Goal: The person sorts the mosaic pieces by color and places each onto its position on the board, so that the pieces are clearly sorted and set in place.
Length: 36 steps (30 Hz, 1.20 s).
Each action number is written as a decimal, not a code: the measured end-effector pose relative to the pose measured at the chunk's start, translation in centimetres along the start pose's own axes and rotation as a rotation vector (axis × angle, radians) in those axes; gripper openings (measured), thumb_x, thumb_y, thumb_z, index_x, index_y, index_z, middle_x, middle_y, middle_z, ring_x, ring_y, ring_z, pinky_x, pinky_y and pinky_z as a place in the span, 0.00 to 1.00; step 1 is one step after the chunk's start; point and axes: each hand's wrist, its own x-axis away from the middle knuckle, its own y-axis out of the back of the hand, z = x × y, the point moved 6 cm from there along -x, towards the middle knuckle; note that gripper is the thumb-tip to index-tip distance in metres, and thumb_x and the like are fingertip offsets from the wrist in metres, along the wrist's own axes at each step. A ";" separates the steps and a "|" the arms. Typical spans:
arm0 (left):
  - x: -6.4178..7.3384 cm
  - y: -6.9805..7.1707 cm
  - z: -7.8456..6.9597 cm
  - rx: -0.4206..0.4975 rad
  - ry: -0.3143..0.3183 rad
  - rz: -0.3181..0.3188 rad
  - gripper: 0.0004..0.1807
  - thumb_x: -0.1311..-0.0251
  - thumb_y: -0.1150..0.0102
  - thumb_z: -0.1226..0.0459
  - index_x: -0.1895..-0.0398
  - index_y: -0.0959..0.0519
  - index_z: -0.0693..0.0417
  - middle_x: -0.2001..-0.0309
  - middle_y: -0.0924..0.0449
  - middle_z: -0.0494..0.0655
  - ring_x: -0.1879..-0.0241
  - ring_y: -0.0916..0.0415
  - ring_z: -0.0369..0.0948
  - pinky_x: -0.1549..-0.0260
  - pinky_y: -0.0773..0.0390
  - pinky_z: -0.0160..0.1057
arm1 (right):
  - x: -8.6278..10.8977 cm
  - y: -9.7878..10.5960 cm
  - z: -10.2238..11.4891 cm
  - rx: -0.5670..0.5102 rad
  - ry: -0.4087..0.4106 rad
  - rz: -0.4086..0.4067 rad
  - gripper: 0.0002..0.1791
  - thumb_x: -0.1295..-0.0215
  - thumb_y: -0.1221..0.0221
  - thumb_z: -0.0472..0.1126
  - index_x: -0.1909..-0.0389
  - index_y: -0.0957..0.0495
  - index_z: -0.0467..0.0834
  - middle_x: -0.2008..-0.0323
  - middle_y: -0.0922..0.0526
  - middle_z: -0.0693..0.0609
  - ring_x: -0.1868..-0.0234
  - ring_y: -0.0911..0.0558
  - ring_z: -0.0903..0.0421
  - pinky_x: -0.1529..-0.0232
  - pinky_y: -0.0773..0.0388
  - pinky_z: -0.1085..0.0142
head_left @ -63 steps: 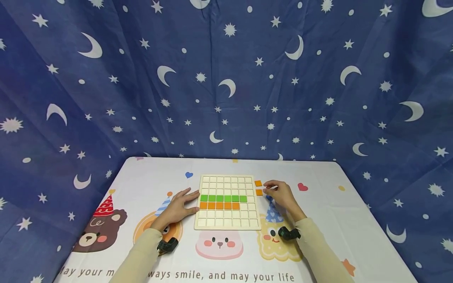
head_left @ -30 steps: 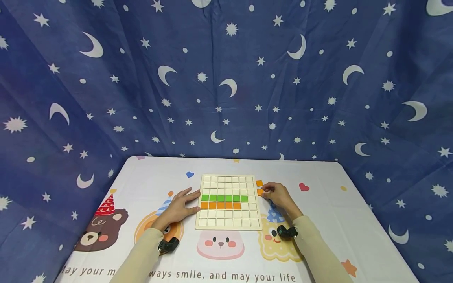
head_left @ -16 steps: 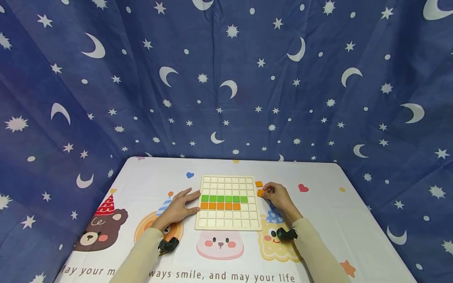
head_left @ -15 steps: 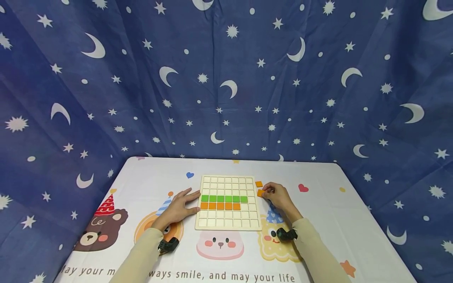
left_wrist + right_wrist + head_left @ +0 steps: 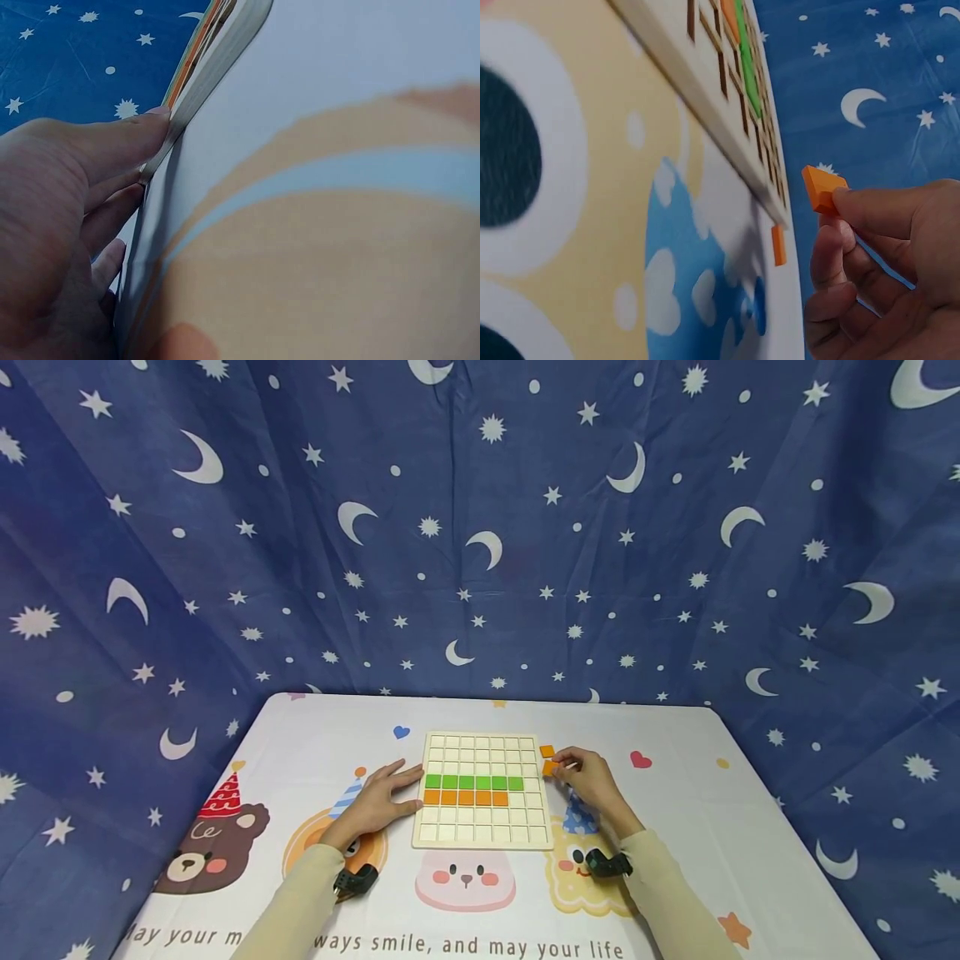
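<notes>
A cream wooden grid board [image 5: 483, 837] lies mid-table. One of its rows holds several green tiles [image 5: 476, 782], and the row just nearer holds several orange tiles. My left hand [image 5: 378, 800] rests at the board's left edge, thumb and fingertips touching the rim, as the left wrist view confirms. Beyond the right edge, my right hand [image 5: 591, 779] pinches an orange tile [image 5: 823, 187] between thumb and fingers, raised off the table in the right wrist view. A second loose orange tile [image 5: 547, 751] lies by the board's upper right corner.
A white tablecloth [image 5: 675, 777] printed with cartoon figures and lettering covers the table. Behind it hangs a blue curtain [image 5: 480, 568] with moons and stars. Black bands [image 5: 356, 880] sit on both wrists.
My right hand has moved left to the nearer loose orange tile, taken hold of it and lifted it. My left hand stays at the board's edge.
</notes>
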 end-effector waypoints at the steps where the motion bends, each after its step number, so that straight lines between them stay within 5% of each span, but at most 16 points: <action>1: 0.0 0.0 0.0 0.001 0.000 0.000 0.36 0.42 0.32 0.51 0.30 0.31 0.42 0.24 0.41 0.47 0.23 0.55 0.58 0.30 0.50 0.69 | 0.1 0.0 0.2 -0.010 0.006 0.001 0.07 0.41 0.34 0.33 0.61 0.16 0.42 0.67 0.16 0.48 0.71 0.23 0.59 0.72 0.27 0.72; 36: 0.0 0.1 0.0 -0.010 -0.013 -0.004 0.35 0.42 0.33 0.50 0.30 0.30 0.43 0.25 0.40 0.46 0.23 0.54 0.59 0.30 0.50 0.69 | 3.3 -3.8 3.4 -0.019 0.103 0.113 0.05 0.39 0.34 0.36 0.65 0.16 0.49 0.70 0.16 0.57 0.72 0.22 0.61 0.72 0.26 0.71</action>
